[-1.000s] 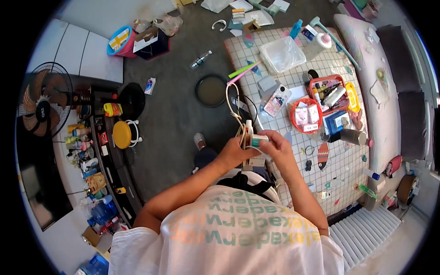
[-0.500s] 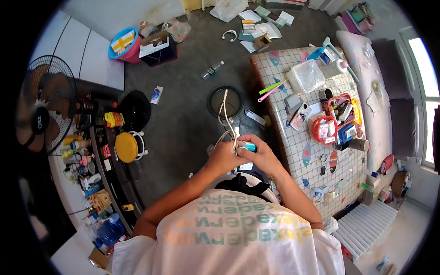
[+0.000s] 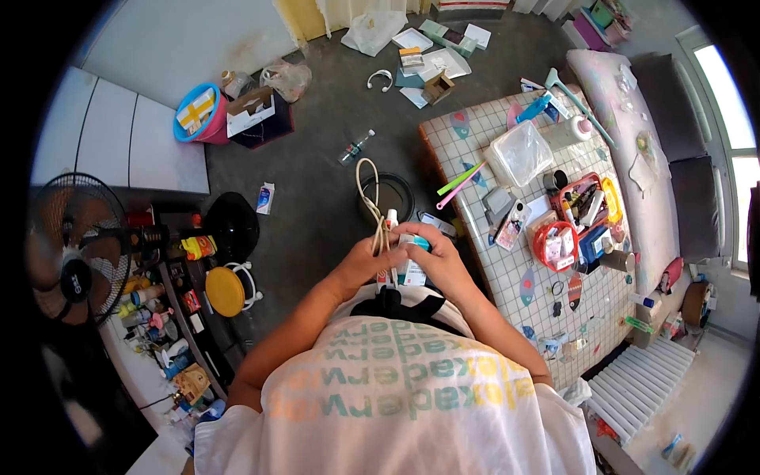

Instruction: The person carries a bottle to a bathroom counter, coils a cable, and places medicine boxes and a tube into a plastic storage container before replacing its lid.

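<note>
A looped cream-coloured cable (image 3: 377,194) rises from the fingers of my left hand (image 3: 366,260), which are closed round it. My right hand (image 3: 436,255) is closed on a small teal and white item (image 3: 413,242), partly covered by its fingers. Both hands are close together in front of my waist, fingertips nearly touching. Between and below them, a white-capped tube (image 3: 392,219) and a white box with print (image 3: 414,274) show in part. Black straps (image 3: 388,305) lie at my waist, just under the hands.
A black round basin (image 3: 406,198) and a plastic bottle (image 3: 356,148) are on the floor ahead. To the right stands a table (image 3: 507,273) with a clear container (image 3: 520,153) and red baskets. At left are a fan (image 3: 77,277) and a yellow stool (image 3: 225,291).
The view has shifted, so the table and floor items appear further left. The cable loop now bends over at its top. Beside my right hand, more of the teal and white item shows.
</note>
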A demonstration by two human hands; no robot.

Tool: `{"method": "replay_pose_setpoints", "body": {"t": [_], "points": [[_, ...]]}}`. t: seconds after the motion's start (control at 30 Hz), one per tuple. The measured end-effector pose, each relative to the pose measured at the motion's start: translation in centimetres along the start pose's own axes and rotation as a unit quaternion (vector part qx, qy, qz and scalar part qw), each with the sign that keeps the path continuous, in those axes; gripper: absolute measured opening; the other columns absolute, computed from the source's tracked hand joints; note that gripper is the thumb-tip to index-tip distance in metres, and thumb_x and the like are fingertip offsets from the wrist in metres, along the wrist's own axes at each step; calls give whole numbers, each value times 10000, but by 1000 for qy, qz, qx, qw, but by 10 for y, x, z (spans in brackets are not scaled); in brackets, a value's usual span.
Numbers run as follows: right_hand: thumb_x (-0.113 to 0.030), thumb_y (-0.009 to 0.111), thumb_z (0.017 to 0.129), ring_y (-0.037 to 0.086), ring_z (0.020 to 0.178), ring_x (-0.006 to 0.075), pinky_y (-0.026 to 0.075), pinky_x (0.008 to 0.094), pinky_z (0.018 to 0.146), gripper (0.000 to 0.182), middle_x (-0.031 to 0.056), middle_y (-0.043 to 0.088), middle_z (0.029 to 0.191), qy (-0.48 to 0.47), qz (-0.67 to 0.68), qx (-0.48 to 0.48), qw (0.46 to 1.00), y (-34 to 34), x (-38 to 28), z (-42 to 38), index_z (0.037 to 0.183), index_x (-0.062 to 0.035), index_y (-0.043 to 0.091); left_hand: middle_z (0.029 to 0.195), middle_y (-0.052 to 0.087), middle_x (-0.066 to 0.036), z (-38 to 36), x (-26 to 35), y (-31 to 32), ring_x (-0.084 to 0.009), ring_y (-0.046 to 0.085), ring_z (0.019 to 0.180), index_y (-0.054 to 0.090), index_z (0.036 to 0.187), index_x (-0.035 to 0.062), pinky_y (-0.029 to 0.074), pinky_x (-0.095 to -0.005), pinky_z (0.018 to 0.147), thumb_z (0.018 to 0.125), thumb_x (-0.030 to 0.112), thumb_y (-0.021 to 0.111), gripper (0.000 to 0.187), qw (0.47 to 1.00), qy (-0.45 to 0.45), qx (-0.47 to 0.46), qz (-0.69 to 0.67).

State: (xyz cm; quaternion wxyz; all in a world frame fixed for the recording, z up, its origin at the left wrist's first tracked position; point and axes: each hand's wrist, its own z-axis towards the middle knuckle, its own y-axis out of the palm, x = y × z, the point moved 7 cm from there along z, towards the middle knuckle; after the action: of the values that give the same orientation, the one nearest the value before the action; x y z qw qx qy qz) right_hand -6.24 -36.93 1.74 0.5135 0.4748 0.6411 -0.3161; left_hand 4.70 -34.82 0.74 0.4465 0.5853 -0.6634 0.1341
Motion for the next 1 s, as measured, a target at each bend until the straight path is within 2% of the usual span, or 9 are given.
{"method": "replay_pose_setpoints", "body": {"t": [0.07, 0.1, 0.33, 0.37, 0.47, 0.53, 0.67, 0.97, 1.0], "points": [[-71, 533, 787, 486, 925, 131, 371, 249, 815, 227, 49, 543, 958, -71, -91, -13, 993, -9, -32, 19, 1011, -38, 556, 944, 544, -5, 19, 11, -9, -68, 518, 801, 476, 1149, 63, 425, -217, 704, 822, 297, 540, 407, 995, 16, 22, -93], [-94, 555, 769, 477, 971, 213, 366, 288, 858, 242, 81, 526, 976, -59, -76, -21, 995, -14, -35, 29, 1010, -73, 567, 993, 535, -6, 28, 17, -11, -74, 516, 849, 450, 1184, 62, 425, -228, 728, 845, 319, 501, 429, 995, 32, 23, -94], [-82, 550, 768, 483, 952, 211, 359, 284, 843, 197, 84, 529, 947, -70, -74, 52, 993, -45, -46, 94, 959, -39, 568, 1025, 516, -10, 81, 77, -30, -66, 498, 875, 430, 1198, 73, 410, -214, 737, 880, 330, 427, 409, 989, 28, 32, -139], [-78, 546, 765, 483, 946, 208, 359, 278, 834, 186, 84, 523, 937, -37, -24, 55, 997, -45, -42, 106, 945, -37, 567, 1059, 511, -18, 92, 86, -38, -80, 495, 913, 449, 1174, 51, 398, -224, 775, 882, 304, 418, 388, 986, 78, 31, -142], [-63, 533, 764, 488, 937, 201, 357, 273, 834, 162, 87, 524, 936, -67, -69, 89, 991, -42, -54, 151, 919, -26, 562, 1084, 508, -30, 125, 111, -74, -95, 492, 947, 471, 1150, 35, 382, -231, 815, 878, 269, 419, 362, 988, 135, 33, -65], [-58, 527, 767, 493, 931, 196, 359, 267, 829, 156, 86, 525, 934, -43, -47, 108, 992, -35, -54, 187, 915, -23, 561, 1081, 513, -38, 146, 125, -104, -99, 493, 947, 487, 1135, 36, 375, -229, 829, 870, 232, 427, 336, 990, 101, 45, -85], [-67, 500, 786, 482, 884, 111, 365, 225, 779, 141, 41, 511, 918, 94, 187, 148, 966, -2, -40, 268, 907, -25, 561, 1019, 527, -16, 196, 159, -177, -82, 497, 918, 514, 1099, 42, 394, -218, 790, 870, 206, 440, 291, 992, 53, 0, -117], [-58, 460, 799, 467, 756, 77, 358, 190, 696, 128, -2, 519, 806, 119, 168, 239, 949, 64, -108, 440, 883, -36, 554, 983, 523, -11, 240, 296, -327, -54, 489, 878, 509, 1122, 74, 407, -189, 714, 885, 226, 426, 293, 998, -30, -59, 6], [-62, 457, 801, 466, 747, 73, 359, 189, 686, 128, -2, 516, 803, 107, 168, 243, 949, 66, -113, 450, 881, -36, 553, 951, 520, 1, 246, 304, -335, -42, 484, 848, 502, 1132, 76, 402, -181, 688, 885, 230, 430, 300, 998, 9, -59, -2]]}}
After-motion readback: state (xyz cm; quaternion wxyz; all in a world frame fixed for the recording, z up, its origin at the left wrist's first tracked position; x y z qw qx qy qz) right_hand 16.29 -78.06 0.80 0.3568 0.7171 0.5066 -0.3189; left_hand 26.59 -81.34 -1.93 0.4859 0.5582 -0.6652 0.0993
